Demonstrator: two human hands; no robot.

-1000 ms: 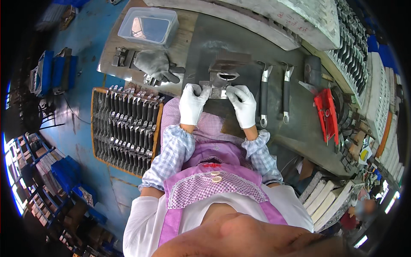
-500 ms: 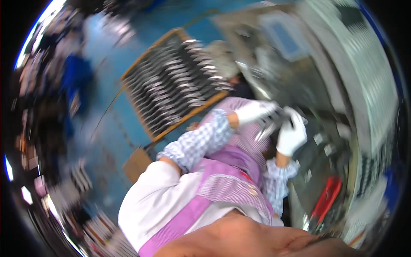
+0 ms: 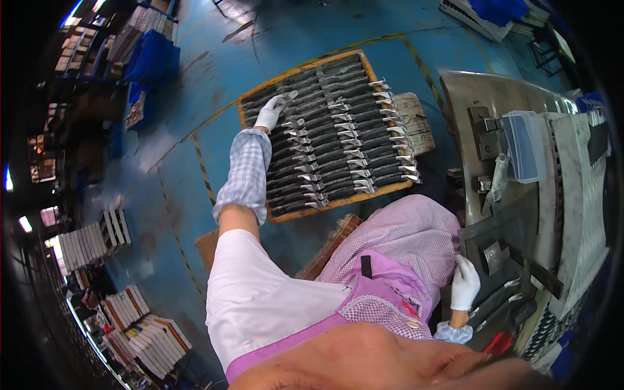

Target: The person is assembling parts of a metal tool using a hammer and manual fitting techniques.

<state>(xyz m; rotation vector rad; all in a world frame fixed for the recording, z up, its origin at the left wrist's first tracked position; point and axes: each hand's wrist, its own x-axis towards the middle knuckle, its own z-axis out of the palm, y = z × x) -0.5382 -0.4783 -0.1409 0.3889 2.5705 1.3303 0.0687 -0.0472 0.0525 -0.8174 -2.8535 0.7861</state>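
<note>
My gloved left hand (image 3: 270, 113) reaches over a wooden-edged tray (image 3: 338, 207), fingers closed at the silver end of a slim tool (image 3: 292, 95) at the tray's left side. Rows of black-handled tools with shiny metal ends (image 3: 354, 153) fill the tray; their exact kind is unclear. My right hand (image 3: 465, 285), also in a white glove, lies low beside my apron at the bench edge. Its fingers look loosely stretched, and I see nothing in them. Near it on the bench lie similar black-handled tools (image 3: 494, 305).
To the right stands a workbench (image 3: 468, 94) with a clear plastic box (image 3: 524, 146), metal blocks (image 3: 484, 133) and a red-handled object (image 3: 499, 343). A wooden block (image 3: 413, 123) sits beside the tray. Blue bins (image 3: 151, 58) and stacked goods (image 3: 84, 250) stand on the left.
Both hands were together at the bench over metal pieces. My left hand has swung out left to the tray, while my right has dropped lower. The view has turned and sharpened.
</note>
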